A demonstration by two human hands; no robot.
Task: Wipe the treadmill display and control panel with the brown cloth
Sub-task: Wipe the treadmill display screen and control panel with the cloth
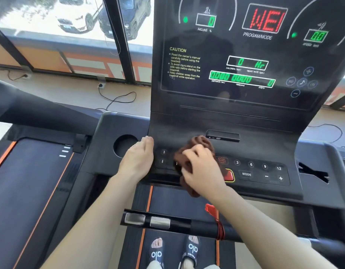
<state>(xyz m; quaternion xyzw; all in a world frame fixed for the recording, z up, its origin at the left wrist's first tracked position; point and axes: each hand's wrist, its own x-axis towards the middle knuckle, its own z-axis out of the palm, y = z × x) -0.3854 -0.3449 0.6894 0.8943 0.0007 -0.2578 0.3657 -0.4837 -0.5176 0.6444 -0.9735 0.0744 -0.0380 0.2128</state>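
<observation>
The treadmill display (243, 55) rises in front of me, black, with lit green and red readouts. Below it lies the control panel (264, 171) with numbered keys, a MODE key and a red stop button. My right hand (201, 167) is shut on the bunched brown cloth (201, 141) and presses it onto the panel's left-middle, covering some keys. My left hand (137, 160) rests flat with fingers together on the console edge to the left of the panel, holding nothing.
A round cup holder (125, 145) sits left of my left hand. A black handlebar (167, 222) with metal pulse pads crosses below, with a red safety cord (219, 228) wound on it. My feet stand on the belt. A neighbouring treadmill (31, 181) is at left.
</observation>
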